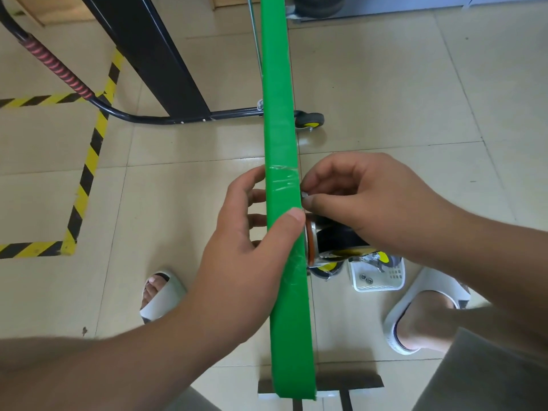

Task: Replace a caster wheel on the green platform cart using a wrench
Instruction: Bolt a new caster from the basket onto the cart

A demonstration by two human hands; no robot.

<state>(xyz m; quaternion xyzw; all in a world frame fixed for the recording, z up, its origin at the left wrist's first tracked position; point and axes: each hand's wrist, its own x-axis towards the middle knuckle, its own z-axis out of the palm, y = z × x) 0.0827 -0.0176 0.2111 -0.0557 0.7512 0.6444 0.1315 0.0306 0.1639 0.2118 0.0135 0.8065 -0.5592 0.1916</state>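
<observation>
The green platform cart (281, 120) stands on its edge, running from the top of the view down to my legs. My left hand (249, 256) grips the green edge, thumb over the top and fingers behind the deck. On the cart's right side sits a black caster wheel (335, 241) with a yellow hub and a metal mounting plate. My right hand (355, 197) pinches a small metal nut or bolt (305, 194) at that plate, just above the wheel. No wrench is in view.
A white basket (379, 277) on the floor by my right foot holds loose nuts and another caster. A second caster (310, 120) sits farther up the cart. The black folded handle frame (142, 54) lies left, near yellow-black floor tape (89, 167).
</observation>
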